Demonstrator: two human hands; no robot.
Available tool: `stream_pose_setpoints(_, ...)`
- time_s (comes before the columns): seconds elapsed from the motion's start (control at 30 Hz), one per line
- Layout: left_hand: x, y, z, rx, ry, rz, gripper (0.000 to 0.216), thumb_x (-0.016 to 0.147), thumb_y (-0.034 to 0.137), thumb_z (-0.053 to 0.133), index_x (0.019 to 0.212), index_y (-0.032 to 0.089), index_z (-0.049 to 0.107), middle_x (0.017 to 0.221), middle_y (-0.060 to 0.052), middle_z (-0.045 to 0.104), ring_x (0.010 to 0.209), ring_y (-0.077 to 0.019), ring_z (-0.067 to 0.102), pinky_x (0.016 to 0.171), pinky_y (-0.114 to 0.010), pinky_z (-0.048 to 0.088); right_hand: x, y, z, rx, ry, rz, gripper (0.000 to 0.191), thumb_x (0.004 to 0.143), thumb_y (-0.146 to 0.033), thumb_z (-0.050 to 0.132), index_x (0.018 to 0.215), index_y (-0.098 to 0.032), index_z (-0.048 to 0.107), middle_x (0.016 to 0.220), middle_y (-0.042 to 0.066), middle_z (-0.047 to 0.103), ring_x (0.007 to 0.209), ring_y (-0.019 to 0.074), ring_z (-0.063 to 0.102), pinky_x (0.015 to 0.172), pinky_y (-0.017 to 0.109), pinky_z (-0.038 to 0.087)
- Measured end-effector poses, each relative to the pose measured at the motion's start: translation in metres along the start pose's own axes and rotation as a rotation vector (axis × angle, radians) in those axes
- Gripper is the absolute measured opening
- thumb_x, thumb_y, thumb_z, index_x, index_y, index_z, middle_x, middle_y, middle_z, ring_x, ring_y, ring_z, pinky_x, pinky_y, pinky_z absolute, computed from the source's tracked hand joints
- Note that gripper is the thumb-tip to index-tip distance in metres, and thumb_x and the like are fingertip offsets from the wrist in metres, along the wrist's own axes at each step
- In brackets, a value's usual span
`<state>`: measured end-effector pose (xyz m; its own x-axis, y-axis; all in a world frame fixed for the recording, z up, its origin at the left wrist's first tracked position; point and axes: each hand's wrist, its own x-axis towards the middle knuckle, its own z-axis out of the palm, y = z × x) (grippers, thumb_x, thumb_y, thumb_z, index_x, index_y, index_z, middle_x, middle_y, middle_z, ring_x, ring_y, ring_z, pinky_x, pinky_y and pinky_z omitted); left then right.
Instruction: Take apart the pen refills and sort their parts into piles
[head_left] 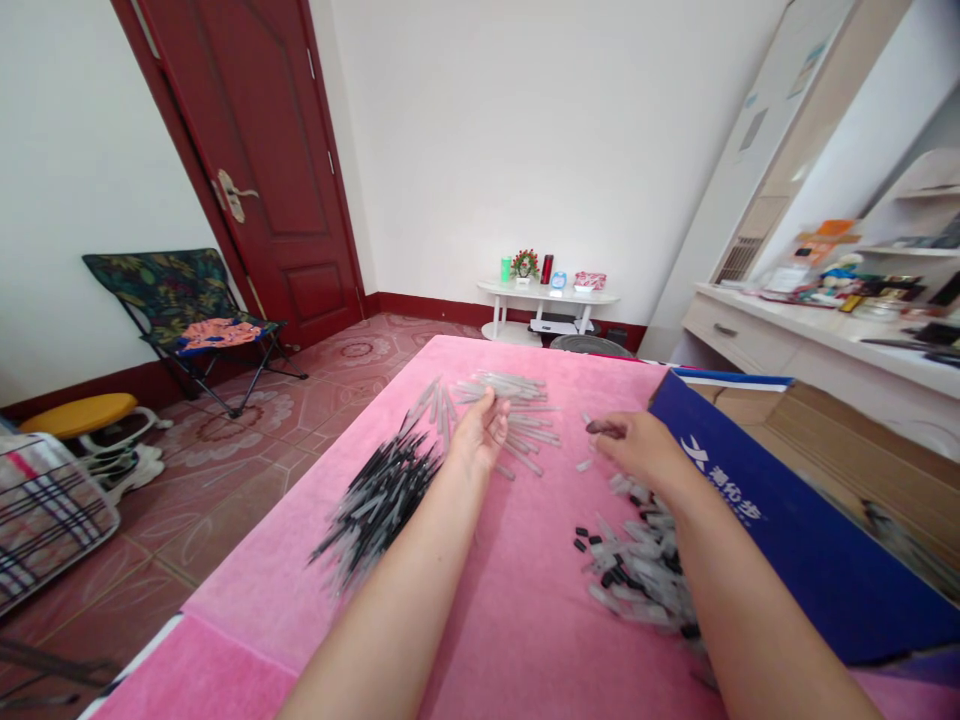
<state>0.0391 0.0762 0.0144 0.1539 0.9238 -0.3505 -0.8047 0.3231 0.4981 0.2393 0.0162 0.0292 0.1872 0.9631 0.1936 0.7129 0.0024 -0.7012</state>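
Above a fan of clear pen barrels (525,432) on the pink tablecloth, my left hand (481,430) has its fingers curled in and its thumb raised; whatever it grips blends with the barrels behind. To the right, my right hand (634,445) pinches its thumb and fingers together over a few loose caps. Blur hides what is in that pinch. Below its wrist lies a heap of clear and black pen caps (637,560), partly covered by my forearm. A dense pile of dark pen refills (382,500) lies left of my left forearm.
A blue cardboard box (780,530) stands open along the table's right side. Beyond it is a white dresser (750,335) with clutter on top. A folding chair (180,300) and a yellow stool (79,412) are on the floor at left. A low white table (487,287) stands by the far wall.
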Motion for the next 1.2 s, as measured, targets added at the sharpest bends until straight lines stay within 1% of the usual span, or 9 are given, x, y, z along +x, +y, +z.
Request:
stream_pose_setpoints(0.07,0.001,-0.008,0.000,0.028,-0.011,-0.003,0.010,0.068,0.018,0.065,0.072,0.011,0.059,0.057,-0.003,0.063,0.046,-0.0098,0.060,0.036,-0.013,0.043,0.001,-0.011,0.003,0.275,0.128,-0.009,0.022,0.062,-0.026,0.060,0.080,-0.015,0.066,0.072,0.006,0.067,0.063,0.0155,0.061,0.053,0.023,0.047)
stream_pose_setpoints(0.1,0.001,-0.012,0.000,0.039,-0.015,-0.006,0.012,0.067,0.018,0.066,0.072,0.010,0.059,0.058,-0.003,0.063,0.047,-0.0103,0.060,0.036,-0.013,0.043,0.000,-0.016,0.005,0.415,0.151,-0.005,0.026,0.062,-0.028,0.061,0.084,-0.014,0.065,0.075,0.006,0.067,0.065,0.0156,0.061,0.054,0.024,0.048)
stream_pose_setpoints(0.17,0.001,-0.019,0.000,0.064,-0.025,-0.013,0.014,0.065,0.019,0.067,0.073,0.010,0.059,0.059,-0.004,0.064,0.048,-0.0109,0.061,0.036,-0.013,0.043,-0.004,-0.026,0.011,0.628,0.130,0.004,0.032,0.060,-0.029,0.064,0.087,-0.013,0.063,0.077,0.006,0.066,0.066,0.0151,0.062,0.057,0.026,0.050)
stream_pose_setpoints(0.23,-0.001,-0.024,0.000,0.093,-0.035,-0.018,0.016,0.065,0.020,0.068,0.073,0.010,0.058,0.060,-0.005,0.064,0.049,-0.0109,0.061,0.037,-0.013,0.043,-0.007,-0.033,0.017,0.699,0.083,0.002,0.032,0.057,-0.028,0.067,0.085,-0.013,0.062,0.075,0.005,0.066,0.066,0.0151,0.062,0.059,0.027,0.051)
stream_pose_setpoints(0.47,-0.006,-0.031,0.002,0.163,-0.054,0.002,0.024,0.061,0.023,0.071,0.075,0.012,0.057,0.063,-0.004,0.065,0.052,-0.0110,0.062,0.039,-0.013,0.044,-0.006,-0.034,0.025,0.578,0.087,-0.053,0.029,0.057,-0.028,0.067,0.080,-0.011,0.061,0.072,0.006,0.064,0.063,0.0147,0.060,0.056,0.027,0.051)
stream_pose_setpoints(0.8,-0.005,-0.036,0.000,0.194,-0.100,0.061,0.024,0.059,0.024,0.072,0.071,0.013,0.056,0.067,-0.004,0.065,0.054,-0.0114,0.062,0.038,-0.013,0.043,-0.004,-0.030,0.027,0.563,0.102,-0.078,0.027,0.057,-0.027,0.067,0.079,-0.011,0.061,0.071,0.006,0.065,0.060,0.0143,0.060,0.056,0.026,0.050)
stream_pose_setpoints(1.03,-0.018,-0.035,0.013,0.247,-0.175,0.163,0.019,0.061,0.022,0.071,0.072,0.012,0.059,0.066,-0.004,0.064,0.055,-0.0111,0.062,0.037,-0.012,0.040,-0.006,-0.035,0.018,0.497,0.158,-0.041,0.021,0.063,-0.031,0.064,0.073,-0.012,0.061,0.060,0.003,0.062,0.052,0.0124,0.059,0.050,0.023,0.048)
stream_pose_setpoints(1.1,-0.024,-0.037,0.018,0.229,-0.205,0.170,0.017,0.063,0.020,0.069,0.073,0.012,0.059,0.067,-0.004,0.063,0.057,-0.0110,0.062,0.039,-0.012,0.040,-0.007,-0.034,0.013,0.455,0.159,-0.046,0.024,0.067,-0.036,0.061,0.067,-0.012,0.059,0.055,0.002,0.060,0.045,0.0101,0.055,0.044,0.020,0.046)
stream_pose_setpoints(1.2,-0.033,-0.040,0.024,0.203,-0.258,0.156,0.016,0.064,0.019,0.068,0.076,0.012,0.061,0.069,-0.004,0.064,0.059,-0.0114,0.062,0.044,-0.014,0.041,-0.007,-0.032,0.004,0.397,0.144,-0.053,0.038,0.072,-0.047,0.053,0.057,-0.012,0.056,0.047,0.002,0.055,0.036,0.0070,0.047,0.036,0.017,0.038)
